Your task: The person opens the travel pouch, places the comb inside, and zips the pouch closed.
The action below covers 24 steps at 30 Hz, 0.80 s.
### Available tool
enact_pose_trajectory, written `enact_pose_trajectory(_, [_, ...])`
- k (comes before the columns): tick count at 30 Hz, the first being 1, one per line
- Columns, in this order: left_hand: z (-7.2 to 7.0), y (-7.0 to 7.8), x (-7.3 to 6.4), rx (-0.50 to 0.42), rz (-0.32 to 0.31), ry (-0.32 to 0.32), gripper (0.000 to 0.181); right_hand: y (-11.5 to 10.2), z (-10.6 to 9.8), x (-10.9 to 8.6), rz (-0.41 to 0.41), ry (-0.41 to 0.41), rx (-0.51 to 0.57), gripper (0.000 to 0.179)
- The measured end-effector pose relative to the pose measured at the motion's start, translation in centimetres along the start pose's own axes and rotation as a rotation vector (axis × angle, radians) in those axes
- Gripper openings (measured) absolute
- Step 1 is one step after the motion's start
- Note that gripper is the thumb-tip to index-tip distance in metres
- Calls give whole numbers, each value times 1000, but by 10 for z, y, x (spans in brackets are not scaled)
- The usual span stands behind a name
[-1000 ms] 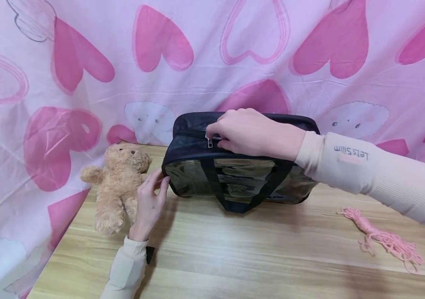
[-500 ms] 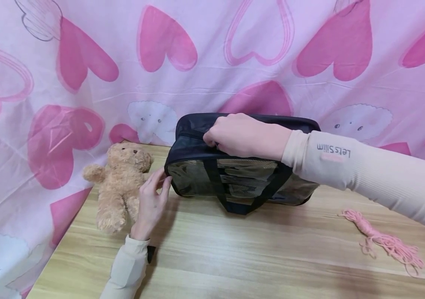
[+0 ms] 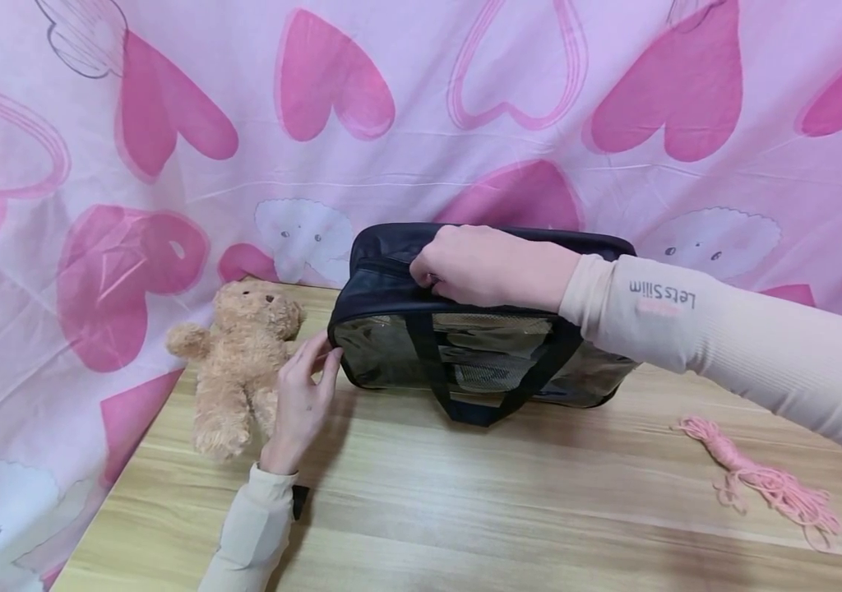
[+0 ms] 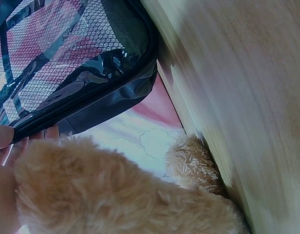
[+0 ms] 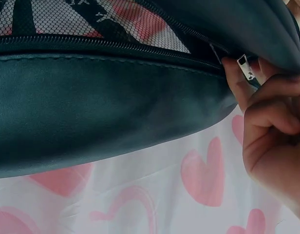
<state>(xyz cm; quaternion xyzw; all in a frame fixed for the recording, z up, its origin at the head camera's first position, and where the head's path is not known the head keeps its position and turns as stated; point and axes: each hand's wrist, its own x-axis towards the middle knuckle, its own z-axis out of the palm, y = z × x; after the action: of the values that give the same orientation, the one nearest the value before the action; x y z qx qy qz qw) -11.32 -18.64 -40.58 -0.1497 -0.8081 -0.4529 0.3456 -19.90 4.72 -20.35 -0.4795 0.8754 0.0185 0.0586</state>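
Note:
A black bag (image 3: 384,296) with see-through, mesh-backed sides stands at the back of the table, its front strap handle (image 3: 424,353) hanging down. My left hand (image 3: 301,407) pinches the bag's left edge, thumb in front and fingers behind, as the left wrist view also shows. Over the top, my right hand (image 3: 491,265) has curled fingers at the zipper. In the right wrist view, its fingers (image 5: 235,80) hold the silver zipper pull (image 5: 246,67). The zipper teeth (image 5: 116,46) are parted there, with mesh showing between them. From the head view, the hand hides the pull.
A tan teddy bear (image 3: 243,362) lies left of the bag, right beside my left hand. Pink rope (image 3: 754,473), bundled, lies at the table's right. Behind the wooden table (image 3: 465,510) hangs a pink heart-print cloth (image 3: 421,164).
My right hand has turned at the wrist over the zipper and now covers the pull that showed earlier. The left hand keeps its place on the bag's edge.

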Motion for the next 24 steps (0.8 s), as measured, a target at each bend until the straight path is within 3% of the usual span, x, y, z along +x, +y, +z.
enact_pose_trajectory(7, [-1,0,0,-4,-25,-14,25,1,0,1,-2,-15,32,11])
enact_pose_trajectory(24, [-1,0,0,-26,-17,-15,27,2,-1,-2,-18,68,37,22])
